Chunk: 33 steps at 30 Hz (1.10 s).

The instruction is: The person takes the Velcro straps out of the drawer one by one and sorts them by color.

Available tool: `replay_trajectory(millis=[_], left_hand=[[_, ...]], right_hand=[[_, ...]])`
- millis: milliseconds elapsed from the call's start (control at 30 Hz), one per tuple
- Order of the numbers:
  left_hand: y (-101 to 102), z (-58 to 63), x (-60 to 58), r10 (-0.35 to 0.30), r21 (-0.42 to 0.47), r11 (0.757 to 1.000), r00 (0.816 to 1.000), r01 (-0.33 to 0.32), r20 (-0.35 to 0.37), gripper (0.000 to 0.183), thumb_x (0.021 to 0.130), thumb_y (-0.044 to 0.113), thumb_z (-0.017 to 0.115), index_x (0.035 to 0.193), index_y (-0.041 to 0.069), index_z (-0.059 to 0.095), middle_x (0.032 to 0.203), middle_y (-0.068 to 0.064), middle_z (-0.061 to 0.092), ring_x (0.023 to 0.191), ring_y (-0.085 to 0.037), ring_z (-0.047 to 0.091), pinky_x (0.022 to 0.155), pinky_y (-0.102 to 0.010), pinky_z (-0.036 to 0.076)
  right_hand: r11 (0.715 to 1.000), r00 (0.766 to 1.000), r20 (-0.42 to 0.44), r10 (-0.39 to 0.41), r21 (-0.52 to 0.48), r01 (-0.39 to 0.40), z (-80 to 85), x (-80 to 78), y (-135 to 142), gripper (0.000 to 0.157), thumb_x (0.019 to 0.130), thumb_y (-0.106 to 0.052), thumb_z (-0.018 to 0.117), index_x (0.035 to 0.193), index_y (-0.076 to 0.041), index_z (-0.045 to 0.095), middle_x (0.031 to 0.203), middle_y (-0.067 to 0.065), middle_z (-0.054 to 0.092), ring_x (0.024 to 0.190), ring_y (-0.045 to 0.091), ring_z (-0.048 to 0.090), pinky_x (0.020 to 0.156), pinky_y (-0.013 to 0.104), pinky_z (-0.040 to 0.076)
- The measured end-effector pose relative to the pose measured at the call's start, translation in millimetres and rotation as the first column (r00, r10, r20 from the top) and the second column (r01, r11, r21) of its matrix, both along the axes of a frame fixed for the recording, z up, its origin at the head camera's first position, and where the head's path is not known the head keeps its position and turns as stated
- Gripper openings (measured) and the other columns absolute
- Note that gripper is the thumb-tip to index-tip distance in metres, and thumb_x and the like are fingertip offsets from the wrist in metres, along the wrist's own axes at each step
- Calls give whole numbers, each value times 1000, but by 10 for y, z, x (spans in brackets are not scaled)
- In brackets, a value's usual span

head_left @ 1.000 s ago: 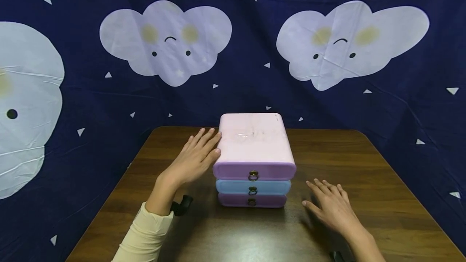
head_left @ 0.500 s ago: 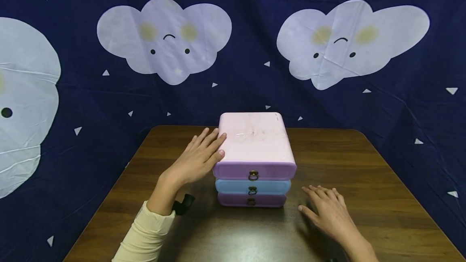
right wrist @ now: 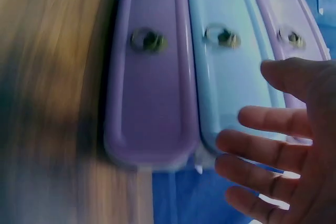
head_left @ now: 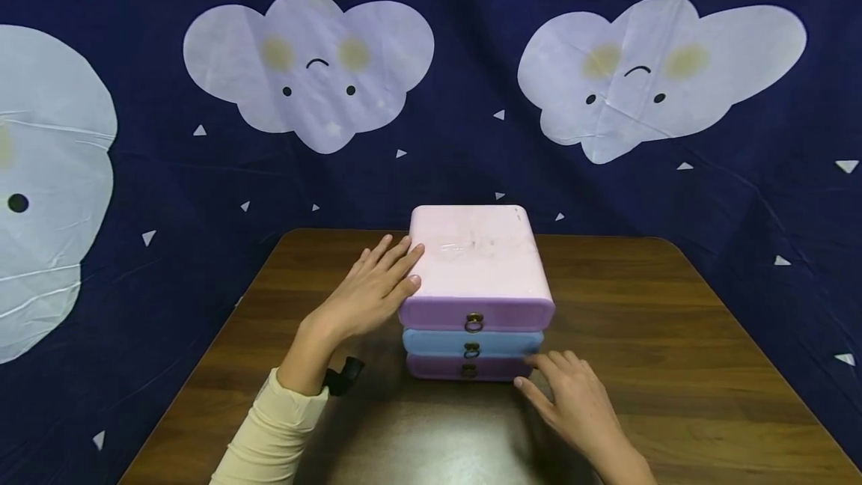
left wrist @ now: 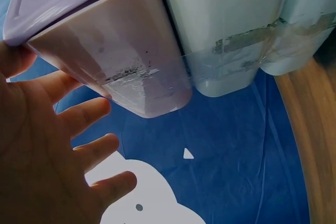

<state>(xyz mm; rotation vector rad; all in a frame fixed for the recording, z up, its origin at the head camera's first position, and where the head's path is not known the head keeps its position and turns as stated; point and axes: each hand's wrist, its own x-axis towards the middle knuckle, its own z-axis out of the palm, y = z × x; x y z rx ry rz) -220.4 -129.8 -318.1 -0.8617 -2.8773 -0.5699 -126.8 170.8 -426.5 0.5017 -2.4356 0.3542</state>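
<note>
A small three-drawer box [head_left: 474, 257] with a pale pink top stands on the table. Its top drawer [head_left: 438, 314] is purple, the middle drawer [head_left: 431, 342] light blue and the bottom drawer [head_left: 434, 367] purple, each with a bronze ring pull [head_left: 474, 322]. All three drawers look closed. My left hand [head_left: 367, 294] rests on the upper left edge of the box with its fingers spread. Near the lower right front of the box is my right hand [head_left: 575, 403], fingers extended and holding nothing; in the right wrist view the drawer fronts [right wrist: 149, 93] lie just before it.
The brown wooden table [head_left: 640, 298] extends on both sides of the box. Behind it hangs a dark blue cloth [head_left: 465, 163] with white clouds [head_left: 310, 28]. Clear tape [left wrist: 247, 51] runs across the side of the box.
My right hand has moved left, from beside the box to its lower right front. My left hand has slid slightly onto the top edge. The box has not visibly moved.
</note>
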Motion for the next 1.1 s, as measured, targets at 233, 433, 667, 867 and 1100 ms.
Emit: replay_trajectory(millis=[233, 433, 667, 867, 1100], left_hand=[[-4, 6, 7, -7, -12, 1000, 1000, 6, -9, 54, 101, 48, 24, 151, 28, 18, 160, 2, 14, 149, -24, 0, 118, -56, 5], [-7, 2, 7, -2, -20, 1000, 1000, 2, -27, 54, 101, 48, 23, 151, 28, 19, 160, 2, 15, 149, -23, 0, 118, -55, 6], [-6, 0, 4, 2, -25, 1000, 999, -2, -34, 54, 101, 49, 23, 151, 28, 19, 159, 2, 16, 149, -23, 1, 119, -55, 6], [3, -10, -14, 2, -37, 999, 999, -3, -40, 54, 101, 49, 21, 151, 29, 19, 159, 3, 16, 149, -23, 1, 119, -54, 6], [-9, -16, -23, 5, -58, 998, 999, -8, -42, 54, 101, 49, 21, 151, 29, 19, 160, 3, 16, 149, -23, 1, 119, -54, 8]], right_hand=[[978, 990, -101, 97, -173, -113, 75, -91, -313, 35, 71, -19, 80, 102, -8, 70, 89, -1, 71, 79, 11, 65, 65, 29, 53], [946, 982, -146, 119, -284, -157, 179, -128, -509, 32, 72, -11, 78, 102, -5, 69, 87, 0, 71, 74, 8, 66, 63, 19, 51], [921, 992, -103, 74, -375, -107, 248, -160, -648, 25, 75, -9, 77, 98, -4, 68, 77, -1, 70, 58, -4, 54, 51, 7, 42], [798, 984, 130, 120, -602, -17, 286, -151, -724, 16, 82, -13, 73, 97, -10, 68, 74, -1, 70, 50, -3, 54, 45, 13, 43], [445, 832, 432, 347, -857, 260, 352, -188, -788, 20, 89, -21, 65, 97, -3, 63, 78, 11, 71, 55, 16, 65, 50, 31, 55]])
